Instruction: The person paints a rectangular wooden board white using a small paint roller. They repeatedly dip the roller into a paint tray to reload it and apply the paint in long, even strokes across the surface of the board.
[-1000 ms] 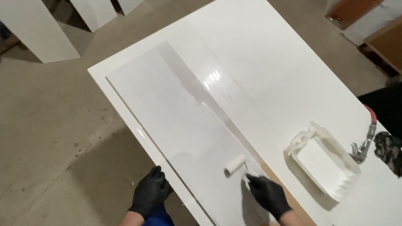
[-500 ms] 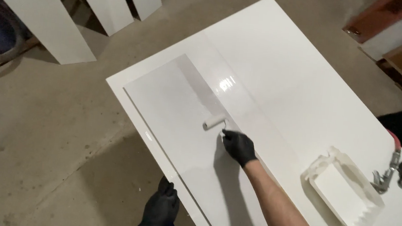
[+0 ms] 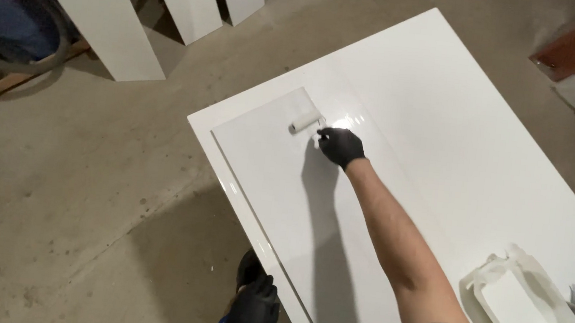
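One roller (image 3: 306,122) just beyond R hand (image 3: 341,146) fingertips.

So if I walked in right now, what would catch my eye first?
Probably the black-gloved right hand, arm stretched out, holding a small white paint roller at the far end of a glossy white panel on the white table. The left hand hangs at the table's near edge, and a white paint tray sits on the right.
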